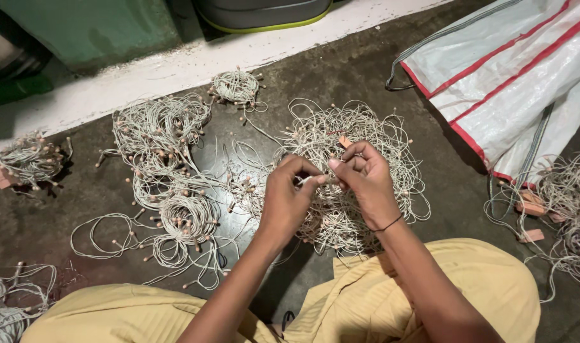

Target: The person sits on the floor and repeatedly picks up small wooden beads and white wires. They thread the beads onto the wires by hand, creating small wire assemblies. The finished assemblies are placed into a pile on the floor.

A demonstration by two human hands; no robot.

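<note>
While pinching: my left hand (288, 197) and right hand (365, 179) grip one pale cord (310, 180) between fingertips.
Cord pile (347, 127): directly beneath, far side.

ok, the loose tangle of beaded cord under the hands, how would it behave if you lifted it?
The tangle of cord would probably be floppy: thin strands lie in slack loops flat on the floor. Likely light for its spread, since it is mostly open gaps. It may snag and drag along neighbouring loops, as the small beads sit all through the strands.
</note>
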